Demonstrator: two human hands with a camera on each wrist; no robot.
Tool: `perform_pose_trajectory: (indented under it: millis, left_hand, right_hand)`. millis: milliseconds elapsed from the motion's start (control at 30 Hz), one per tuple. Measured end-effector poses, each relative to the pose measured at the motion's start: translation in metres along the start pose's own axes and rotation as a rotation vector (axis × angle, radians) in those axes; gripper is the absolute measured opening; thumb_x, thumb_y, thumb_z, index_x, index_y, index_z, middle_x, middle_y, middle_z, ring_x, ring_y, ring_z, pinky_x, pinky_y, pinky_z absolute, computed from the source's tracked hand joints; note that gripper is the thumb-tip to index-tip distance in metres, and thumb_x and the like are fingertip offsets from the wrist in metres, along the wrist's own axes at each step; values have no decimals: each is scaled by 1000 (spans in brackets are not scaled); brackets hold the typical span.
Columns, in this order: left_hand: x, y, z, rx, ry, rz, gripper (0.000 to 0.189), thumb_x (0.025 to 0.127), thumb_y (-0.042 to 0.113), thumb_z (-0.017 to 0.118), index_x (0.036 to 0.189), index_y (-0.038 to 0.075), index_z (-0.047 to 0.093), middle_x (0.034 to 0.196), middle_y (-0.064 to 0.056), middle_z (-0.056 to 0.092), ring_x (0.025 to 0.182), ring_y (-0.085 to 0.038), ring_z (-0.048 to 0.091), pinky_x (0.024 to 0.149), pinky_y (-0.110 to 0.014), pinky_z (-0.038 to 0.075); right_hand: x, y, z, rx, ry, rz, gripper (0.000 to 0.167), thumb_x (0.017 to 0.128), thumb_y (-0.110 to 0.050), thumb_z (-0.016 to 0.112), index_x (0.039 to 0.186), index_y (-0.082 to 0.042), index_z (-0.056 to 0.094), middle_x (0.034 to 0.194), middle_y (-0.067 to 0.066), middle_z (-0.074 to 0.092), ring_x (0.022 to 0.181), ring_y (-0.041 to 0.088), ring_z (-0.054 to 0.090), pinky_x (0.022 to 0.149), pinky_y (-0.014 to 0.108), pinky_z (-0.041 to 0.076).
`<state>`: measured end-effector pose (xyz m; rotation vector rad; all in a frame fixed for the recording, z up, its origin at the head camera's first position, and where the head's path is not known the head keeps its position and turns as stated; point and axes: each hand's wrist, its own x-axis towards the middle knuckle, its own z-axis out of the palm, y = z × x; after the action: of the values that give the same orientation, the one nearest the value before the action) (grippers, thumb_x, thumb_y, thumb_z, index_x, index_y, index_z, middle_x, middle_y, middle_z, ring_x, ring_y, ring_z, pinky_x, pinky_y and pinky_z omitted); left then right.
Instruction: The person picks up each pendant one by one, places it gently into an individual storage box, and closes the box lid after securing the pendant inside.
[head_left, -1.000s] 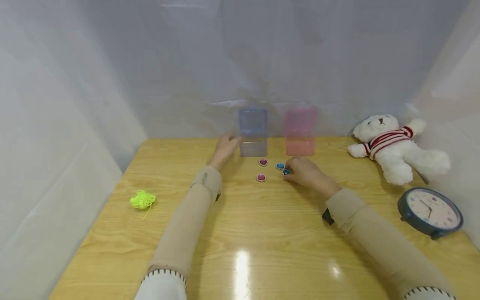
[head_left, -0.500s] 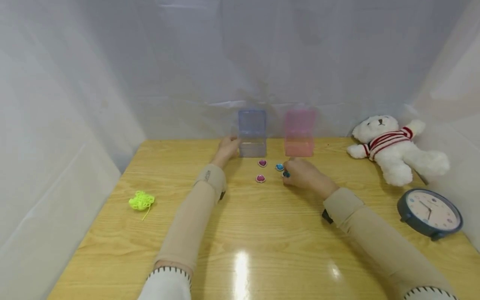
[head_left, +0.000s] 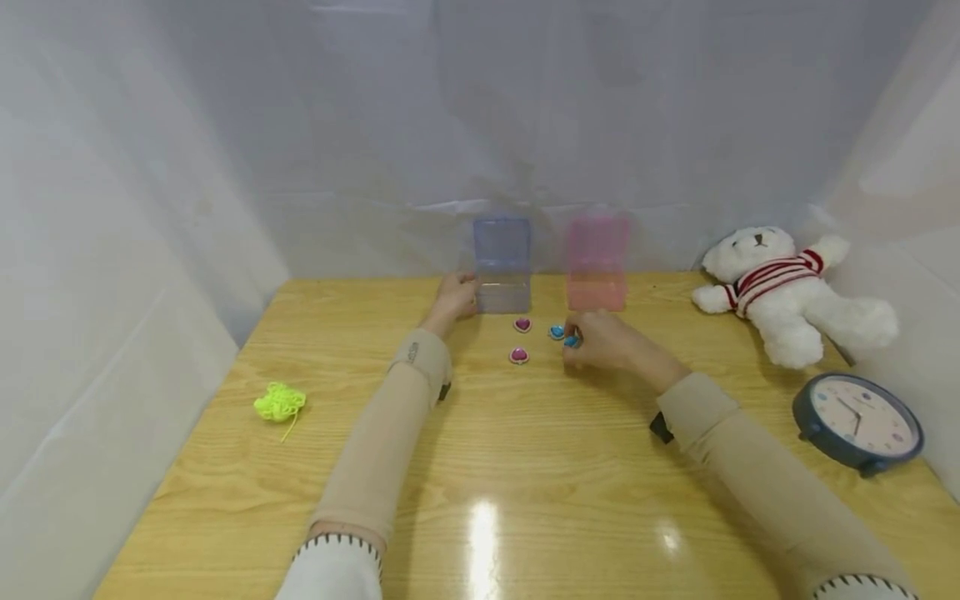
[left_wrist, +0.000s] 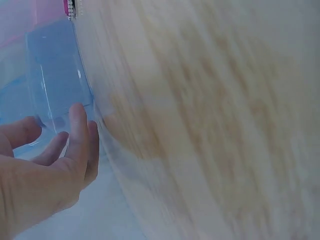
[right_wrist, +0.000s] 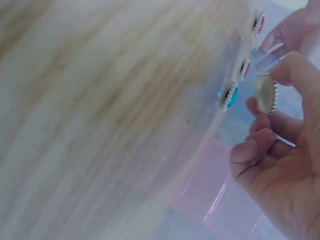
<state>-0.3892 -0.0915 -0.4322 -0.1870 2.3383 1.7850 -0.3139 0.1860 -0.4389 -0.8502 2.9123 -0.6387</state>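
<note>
My right hand (head_left: 603,340) pinches a blue heart-shaped gem (head_left: 572,342) between thumb and fingers. Its pale flat back and beaded rim (right_wrist: 267,95) face the right wrist view. Just left of it lies a second blue gem (head_left: 557,332), and two magenta heart gems (head_left: 522,324) rest further left, one nearer the front. My left hand (head_left: 454,298) is at the left side of the clear blue box (head_left: 503,292), whose lid stands up. In the left wrist view the fingers (left_wrist: 77,120) are loosely extended, fingertips right at the box's edge.
An open pink box (head_left: 597,292) stands right of the blue one, by the back curtain. A white teddy bear (head_left: 795,312) and a round clock (head_left: 862,421) occupy the right side. Neon yellow yarn (head_left: 280,402) lies on the left of the wooden table (head_left: 480,467).
My right fingers have turned the pinched blue gem, so more of its blue face shows. My left hand has moved slightly closer to the blue box's side.
</note>
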Motion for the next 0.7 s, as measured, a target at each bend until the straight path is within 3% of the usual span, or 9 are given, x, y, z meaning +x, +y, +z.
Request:
perform_pose_trajectory:
  millis: [100,267,433,700]
  left_hand:
    - [1,0,-1,-2,-9,2,52,112,22,50,158,0,42,162,-27,43,145,-43,52,116,-47,54]
    - [-1,0,-3,-21,-20,-3,51,112,20,50,158,0,42,162,-25,45,148,-42,48,117,-46,53]
    - [-3,0,-6,-48,-5,-11,49,111,17,51,157,1,44,160,-24,47,148,-42,47,118,-46,53]
    - [-5,0,-6,-158,-11,-48,52,108,4,48,159,2,41,160,-24,48,145,-41,50,119,-48,52]
  right_hand:
    - [2,-1,-4,60,40,-10,17,86,-18,77,95,-6,72,78,5,65,64,14,52,57,26,46]
    - [11,-2,-10,117,131,-72,17,87,-17,80,93,-6,69,76,4,56,68,14,46,60,26,39]
    - [24,-8,-18,110,187,-146,18,84,-16,73,98,-3,73,82,8,63,75,18,54,67,27,45]
    - [44,-27,-28,103,183,-122,22,92,-28,74,108,-13,75,96,4,66,87,24,59,71,31,47]
